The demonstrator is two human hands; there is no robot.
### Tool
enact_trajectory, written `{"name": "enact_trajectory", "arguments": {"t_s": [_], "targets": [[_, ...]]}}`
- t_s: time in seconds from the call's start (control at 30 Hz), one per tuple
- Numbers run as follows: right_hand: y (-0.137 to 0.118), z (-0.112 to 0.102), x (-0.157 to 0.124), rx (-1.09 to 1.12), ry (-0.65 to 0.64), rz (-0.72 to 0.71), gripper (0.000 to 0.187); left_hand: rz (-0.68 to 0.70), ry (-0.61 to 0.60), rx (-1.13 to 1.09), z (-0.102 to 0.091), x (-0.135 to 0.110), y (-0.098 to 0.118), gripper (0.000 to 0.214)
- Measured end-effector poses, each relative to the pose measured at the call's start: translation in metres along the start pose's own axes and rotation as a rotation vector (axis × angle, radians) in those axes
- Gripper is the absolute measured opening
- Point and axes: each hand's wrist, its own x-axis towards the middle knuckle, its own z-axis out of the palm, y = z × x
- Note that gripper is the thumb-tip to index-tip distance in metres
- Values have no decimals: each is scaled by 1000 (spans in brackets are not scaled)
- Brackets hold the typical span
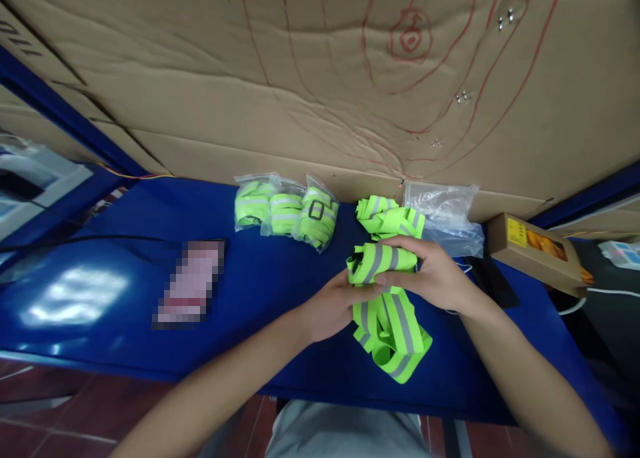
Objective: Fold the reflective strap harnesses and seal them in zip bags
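Grip: L hand (327, 308) & R hand (433, 275) both closed round the hi-vis strap (383, 261), roll pinched btwn them, R thumb in front; some fingertips hidden.
Strap: neon green w/ grey stripes, rolled up top, over the table R of ctr; loose loops just below the hands. Can't tell if roll & loops are 1 pc.
Behind the hands: loose strap pile (393, 218), w/ clear plastic bagging (443, 208) just to its R.
L of pile: bagged rolls (285, 211) in a row, touching; dark buckle on the R-most.
Table: blue top (270, 278), glossy, light glare at far L.
Table L side: pixelated flat item (193, 281), black cable (80, 238) nearby.
Table R side: cardboard box (530, 248) w/ yellow label, orange stuff inside; black flat item (495, 281) next to it.
Room: cardboard wall (190, 98) at back w/ red marker rings; reddish tile floor (65, 405) below.
Count: 3 bagged rolls, 1 loose pile, 1 roll in hand, 1 box, 1 pixelated item; bagging, no. unclear.
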Motion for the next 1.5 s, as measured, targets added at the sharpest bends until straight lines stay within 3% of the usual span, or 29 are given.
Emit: {"name": "enact_trajectory", "arguments": {"t_s": [0.07, 0.17, 0.27, 0.33, 0.43, 0.53, 0.63, 0.8, 0.93, 1.03, 1.17, 1.33, 1.5], "targets": [[-10, 0, -5, -32, 67, -66, 32, -43, -67, -41, -3, 0, 4, 41], [-25, 3, -15, 16, 66, -93, 32, -114, -243, -44, -5, -4, 7, 39], [-32, 4, -22, 166, 3, 7, 35, -234, -470, 93, -2, -10, 4, 44], [-30, 4, -23, 282, -6, 76, 39, -322, -539, 156, 1, -14, -2, 43], [-25, 0, -18, 326, 54, 77, 42, -350, -462, 74, 4, -16, -8, 36], [-22, -3, -14, 178, 82, 6, 39, -294, -379, 29, 5, -12, -8, 31], [-19, -2, -14, -95, 74, -157, 34, -240, -321, 24, 4, -6, -4, 34], [-10, 4, -14, -434, 58, -548, 36, -161, -267, -31, -5, -7, -2, 41], [-5, 12, -11, -616, 59, -626, 36, -45, -173, -93, -13, -9, -3, 65], [-6, 12, -10, -560, -55, -580, 46, -12, -80, -96, -14, -8, 5, 69], [-9, -5, -10, -267, -313, -443, 60, -71, 22, -4, -11, -6, 18, 46], [4, -20, -3, -20, -69, -180, 58, -113, -49, 102, -7, -8, 20, 52], [14, -7, 5, 121, -403, 23, 56, -199, -41, 143, -9, -9, 6, 61]]}}
